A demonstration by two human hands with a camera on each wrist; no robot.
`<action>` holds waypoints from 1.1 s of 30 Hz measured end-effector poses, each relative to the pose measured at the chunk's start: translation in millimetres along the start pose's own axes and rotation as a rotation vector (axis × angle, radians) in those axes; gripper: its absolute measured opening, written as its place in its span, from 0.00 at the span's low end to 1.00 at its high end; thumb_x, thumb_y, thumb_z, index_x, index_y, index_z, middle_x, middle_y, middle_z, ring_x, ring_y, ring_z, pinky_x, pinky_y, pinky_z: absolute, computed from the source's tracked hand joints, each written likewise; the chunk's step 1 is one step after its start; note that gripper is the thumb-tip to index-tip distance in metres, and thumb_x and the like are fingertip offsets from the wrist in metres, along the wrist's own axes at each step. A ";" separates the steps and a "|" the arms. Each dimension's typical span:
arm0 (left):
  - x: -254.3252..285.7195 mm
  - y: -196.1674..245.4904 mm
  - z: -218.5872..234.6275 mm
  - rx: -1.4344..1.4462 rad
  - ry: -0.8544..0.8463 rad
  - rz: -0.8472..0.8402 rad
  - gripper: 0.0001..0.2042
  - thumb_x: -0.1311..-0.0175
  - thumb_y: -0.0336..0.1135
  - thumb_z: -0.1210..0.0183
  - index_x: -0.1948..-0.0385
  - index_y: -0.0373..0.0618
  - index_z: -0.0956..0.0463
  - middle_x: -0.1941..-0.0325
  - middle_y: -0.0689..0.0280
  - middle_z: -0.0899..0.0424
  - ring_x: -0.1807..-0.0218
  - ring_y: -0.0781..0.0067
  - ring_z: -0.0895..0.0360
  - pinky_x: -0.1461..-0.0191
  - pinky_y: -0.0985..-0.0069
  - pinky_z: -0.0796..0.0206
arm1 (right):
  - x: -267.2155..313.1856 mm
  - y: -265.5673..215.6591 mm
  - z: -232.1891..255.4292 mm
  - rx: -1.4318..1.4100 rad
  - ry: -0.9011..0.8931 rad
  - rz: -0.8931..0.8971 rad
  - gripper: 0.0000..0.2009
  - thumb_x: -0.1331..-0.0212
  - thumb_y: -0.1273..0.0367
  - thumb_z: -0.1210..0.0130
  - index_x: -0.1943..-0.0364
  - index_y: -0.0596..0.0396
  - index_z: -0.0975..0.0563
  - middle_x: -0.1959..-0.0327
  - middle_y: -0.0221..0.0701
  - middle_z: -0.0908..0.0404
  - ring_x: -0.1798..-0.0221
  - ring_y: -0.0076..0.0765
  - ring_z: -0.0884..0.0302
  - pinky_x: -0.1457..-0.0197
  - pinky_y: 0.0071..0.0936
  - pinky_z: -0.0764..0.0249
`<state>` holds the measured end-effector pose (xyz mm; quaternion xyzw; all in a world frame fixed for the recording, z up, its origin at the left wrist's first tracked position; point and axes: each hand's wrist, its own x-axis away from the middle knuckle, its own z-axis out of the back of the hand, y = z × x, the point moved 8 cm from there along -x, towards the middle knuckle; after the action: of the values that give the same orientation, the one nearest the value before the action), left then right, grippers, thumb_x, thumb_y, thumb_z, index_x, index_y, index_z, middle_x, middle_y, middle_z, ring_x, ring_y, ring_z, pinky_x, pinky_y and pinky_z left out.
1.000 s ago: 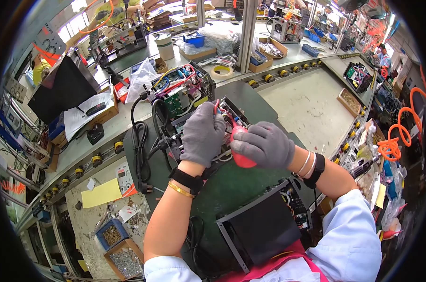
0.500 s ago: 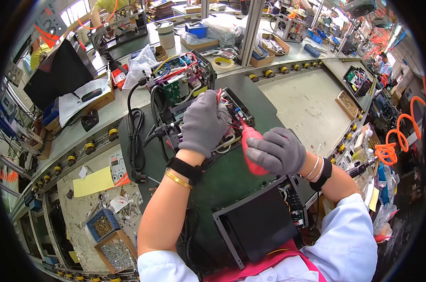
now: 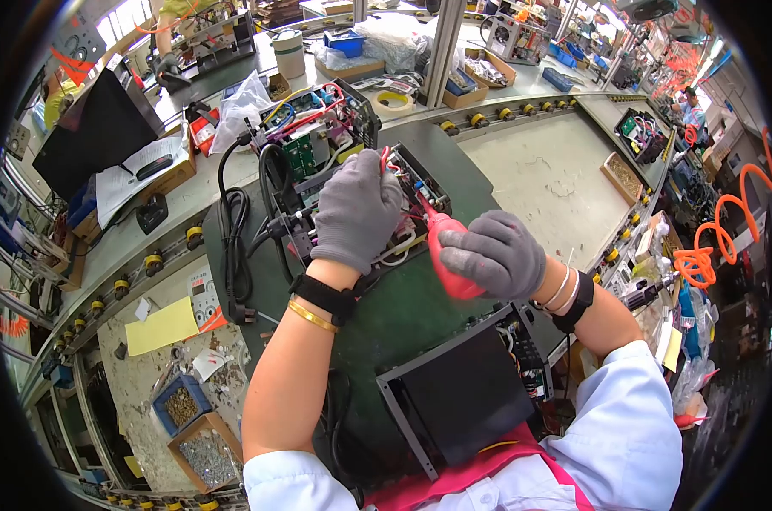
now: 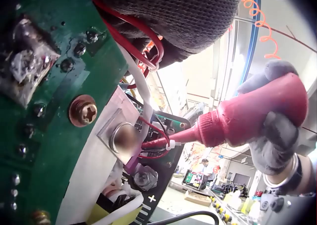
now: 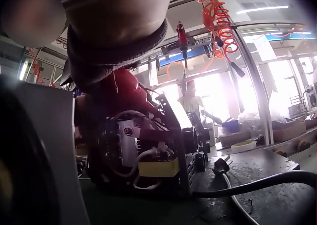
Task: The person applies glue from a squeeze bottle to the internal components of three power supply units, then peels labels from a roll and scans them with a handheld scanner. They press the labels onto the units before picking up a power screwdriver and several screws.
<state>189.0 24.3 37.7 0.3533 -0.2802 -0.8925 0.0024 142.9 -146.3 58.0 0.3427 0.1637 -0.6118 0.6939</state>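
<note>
My gloved left hand (image 3: 358,211) grips red wires (image 4: 148,29) over an opened electronics unit (image 3: 421,180). A green circuit board (image 4: 49,121) with solder joints and a screw fills the left of the left wrist view. My gloved right hand (image 3: 498,255) holds a red squeeze bottle (image 4: 262,106), tilted so that its thin nozzle (image 4: 181,137) reaches in among the unit's wires. In the left wrist view the nozzle end is right by a small white connector (image 4: 172,144). The glove hides part of the unit in the head view.
A second opened unit (image 3: 305,140) stands just behind, with black cables (image 3: 235,247) on its left. Nearest my body lies a black-cased unit (image 3: 458,392). Boxes of small parts (image 3: 205,456) stand at lower left; an orange coiled hose (image 3: 697,266) hangs on the right.
The bottle tilted further and its nozzle shifted right along the unit, then slightly back left. My left hand stays at the wires. In the background another person's gloved hand has lowered.
</note>
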 end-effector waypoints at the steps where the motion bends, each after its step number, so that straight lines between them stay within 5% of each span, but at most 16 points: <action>1: -0.1 -0.1 -0.5 -0.005 -0.003 0.002 0.08 0.38 0.35 0.48 0.69 0.41 0.32 0.74 0.50 0.25 0.68 0.46 0.24 0.66 0.58 0.34 | -0.7 -1.2 0.7 0.000 0.003 -0.003 0.20 0.62 0.71 0.39 0.58 0.51 0.25 0.61 0.33 0.21 0.70 0.31 0.25 0.68 0.27 0.27; 20: 0.3 1.2 -1.5 -0.020 -0.013 0.003 0.07 0.39 0.35 0.48 0.69 0.41 0.31 0.73 0.51 0.24 0.68 0.46 0.24 0.66 0.58 0.33 | 4.9 6.6 8.8 -0.073 -0.010 -0.122 0.22 0.62 0.70 0.38 0.56 0.52 0.26 0.58 0.35 0.21 0.68 0.34 0.25 0.65 0.30 0.27; 33: 0.4 2.6 -1.5 -0.028 -0.024 -0.004 0.07 0.39 0.34 0.48 0.67 0.41 0.31 0.72 0.51 0.24 0.67 0.47 0.24 0.65 0.59 0.33 | 13.9 9.5 -1.9 -0.033 0.034 -0.030 0.21 0.60 0.72 0.39 0.55 0.52 0.26 0.58 0.35 0.21 0.70 0.32 0.26 0.67 0.29 0.27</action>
<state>189.1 21.3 37.8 0.3431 -0.2669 -0.9006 0.0024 155.2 -155.2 50.2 0.3390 0.1906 -0.6134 0.6874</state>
